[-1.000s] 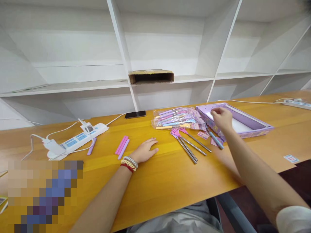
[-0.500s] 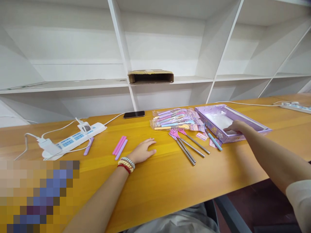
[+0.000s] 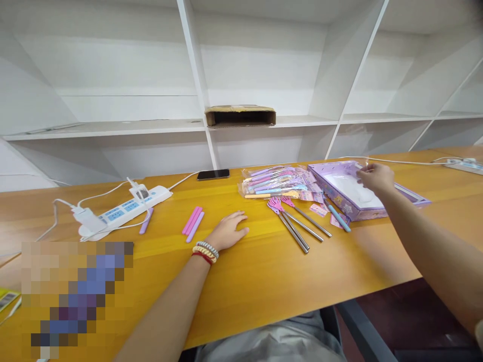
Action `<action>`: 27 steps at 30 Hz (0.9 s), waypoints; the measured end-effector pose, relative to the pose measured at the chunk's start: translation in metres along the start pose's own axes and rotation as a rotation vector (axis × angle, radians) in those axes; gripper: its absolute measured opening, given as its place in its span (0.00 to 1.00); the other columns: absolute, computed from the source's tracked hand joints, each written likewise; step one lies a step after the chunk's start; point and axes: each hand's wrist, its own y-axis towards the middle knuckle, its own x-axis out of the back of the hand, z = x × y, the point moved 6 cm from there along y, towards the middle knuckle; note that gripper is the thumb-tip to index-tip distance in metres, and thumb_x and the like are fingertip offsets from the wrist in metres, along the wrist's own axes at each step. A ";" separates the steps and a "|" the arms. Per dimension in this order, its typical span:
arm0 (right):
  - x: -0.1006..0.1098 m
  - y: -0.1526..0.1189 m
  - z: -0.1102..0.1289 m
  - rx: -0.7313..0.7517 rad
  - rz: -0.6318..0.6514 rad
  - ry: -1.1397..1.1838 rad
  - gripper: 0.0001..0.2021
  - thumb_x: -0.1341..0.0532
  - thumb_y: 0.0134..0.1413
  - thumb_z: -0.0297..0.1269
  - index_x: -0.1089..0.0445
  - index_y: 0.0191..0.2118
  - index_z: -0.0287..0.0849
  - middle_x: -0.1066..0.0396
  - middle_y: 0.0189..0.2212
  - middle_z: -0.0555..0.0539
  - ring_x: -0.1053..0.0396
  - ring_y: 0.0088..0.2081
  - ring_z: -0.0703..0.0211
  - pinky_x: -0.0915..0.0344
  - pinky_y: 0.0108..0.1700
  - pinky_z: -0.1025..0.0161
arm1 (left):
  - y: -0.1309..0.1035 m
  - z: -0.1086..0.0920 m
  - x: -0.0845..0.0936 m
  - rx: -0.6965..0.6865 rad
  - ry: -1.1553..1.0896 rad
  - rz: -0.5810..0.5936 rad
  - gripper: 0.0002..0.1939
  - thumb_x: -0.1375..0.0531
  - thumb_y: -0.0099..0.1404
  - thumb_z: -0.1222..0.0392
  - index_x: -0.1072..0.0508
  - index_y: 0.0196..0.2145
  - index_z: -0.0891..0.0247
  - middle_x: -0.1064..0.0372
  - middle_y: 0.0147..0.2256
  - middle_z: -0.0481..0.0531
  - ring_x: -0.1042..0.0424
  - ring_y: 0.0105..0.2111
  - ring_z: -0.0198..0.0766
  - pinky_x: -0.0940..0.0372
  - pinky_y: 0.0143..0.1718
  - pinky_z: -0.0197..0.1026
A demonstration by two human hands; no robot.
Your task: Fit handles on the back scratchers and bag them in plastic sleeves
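My right hand point(image 3: 377, 178) is pinched above the purple patterned box point(image 3: 335, 201), holding what looks like a clear plastic bag point(image 3: 367, 162), thin and hard to make out. My left hand point(image 3: 228, 230) lies on the table with its fingers stretched out, holding nothing. Two pink handle sleeves point(image 3: 192, 220) and a lilac sleeve point(image 3: 195, 227) are to its left. Right of it lie several metal back scratchers point(image 3: 298, 223) with pink claw heads, their rods bare. Beyond these are bagged back scratchers point(image 3: 277, 182) in mixed colours. A blue stick-shaped handle point(image 3: 339, 217) touches the box's near side.
A white power strip point(image 3: 126, 211) with plugs and cables lies at left, a purple sleeve point(image 3: 146, 221) beside it. A black phone point(image 3: 213, 174) lies near the back edge. Small pink cards point(image 3: 319, 209) are by the box. A cardboard box point(image 3: 240, 116) sits on the white shelf. A blurred-out patch covers the lower left.
My right hand has risen from inside the purple box to above it, lifting clear plastic. My left hand stays on the table. The whole view has shifted slightly.
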 end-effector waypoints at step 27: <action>-0.158 -0.280 0.148 0.128 1.370 0.797 0.40 0.33 0.38 0.32 0.55 0.57 0.47 0.31 0.26 0.53 0.35 0.22 0.65 0.41 0.22 0.68 | -0.010 0.006 0.013 0.296 -0.946 -0.422 0.15 0.40 0.54 0.51 0.29 0.22 0.67 0.33 0.23 0.49 0.36 0.25 0.34 0.41 0.29 0.37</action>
